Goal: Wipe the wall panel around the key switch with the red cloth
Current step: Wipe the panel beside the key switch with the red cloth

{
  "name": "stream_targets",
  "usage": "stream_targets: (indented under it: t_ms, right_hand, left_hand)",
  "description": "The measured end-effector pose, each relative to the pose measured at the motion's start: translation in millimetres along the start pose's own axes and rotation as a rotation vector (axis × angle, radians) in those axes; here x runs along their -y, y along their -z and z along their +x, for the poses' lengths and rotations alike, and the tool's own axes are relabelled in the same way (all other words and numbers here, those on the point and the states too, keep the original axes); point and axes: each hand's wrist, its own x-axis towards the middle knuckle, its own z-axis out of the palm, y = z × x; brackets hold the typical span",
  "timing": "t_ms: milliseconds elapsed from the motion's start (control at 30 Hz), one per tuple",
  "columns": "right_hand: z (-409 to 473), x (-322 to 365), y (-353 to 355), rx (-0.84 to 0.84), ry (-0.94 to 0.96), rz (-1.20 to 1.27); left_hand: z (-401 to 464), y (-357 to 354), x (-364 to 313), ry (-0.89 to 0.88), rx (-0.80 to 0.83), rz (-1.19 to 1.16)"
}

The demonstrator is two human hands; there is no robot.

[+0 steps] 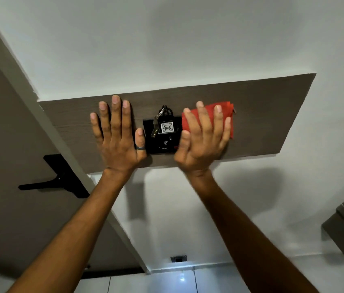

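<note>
On the brown wall panel, just right of the black key switch, the red cloth is pressed flat under the spread right hand. The left hand is laid open and empty on the panel, left of the switch.

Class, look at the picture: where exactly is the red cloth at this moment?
In the head view, the red cloth lies flat against the brown wall panel under the right hand, just right of the black key switch.
</note>
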Motion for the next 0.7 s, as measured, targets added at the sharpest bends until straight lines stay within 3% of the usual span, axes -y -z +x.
stream_targets:
  t_ms: [67, 133, 267, 300, 433, 500, 600, 700]
  right_hand:
    - [-9.3, 7.5, 5.3, 0.015, 0.013, 0.028]
    - [-4.7, -7.0, 10.2, 0.055, 0.182, 0.026]
    - [19.7, 8.6, -3.9, -0.015, -0.088, -0.006]
    - [15.1, 11.7, -4.7, -0.01, -0.079, -0.008]
    - [-14.7, -35.2, 17.5, 0.032, 0.282, 0.008]
    - [-25.2, -57.7, 29.0, 0.046, 0.361, -0.042]
    - [-32.6, -53.8, 40.2, 0.063, 0.123, -0.014]
    - [-30.2, -22.8, 40.8, -0.071, -0.085, 0.113]
  left_hand:
    - [0.1, 1.4, -2.7, 0.014, 0.002, -0.016]
    - [0.0, 0.6, -1.9, 0.017, -0.001, -0.014]
    - [-1.2, 1.7, -3.7, 0.021, -0.011, -0.027]
    - [-0.5, 1.9, -3.9, 0.017, -0.008, -0.039]
    - [1.1, 1.8, -1.0, 0.024, -0.002, -0.02]
    - [0.1, 3.9, -3.7, 0.011, -0.005, -0.022]
    - [5.4, 7.6, -4.9, 0.017, -0.003, -0.024]
    - [3.7, 8.7, -4.6, 0.011, 0.008, -0.021]
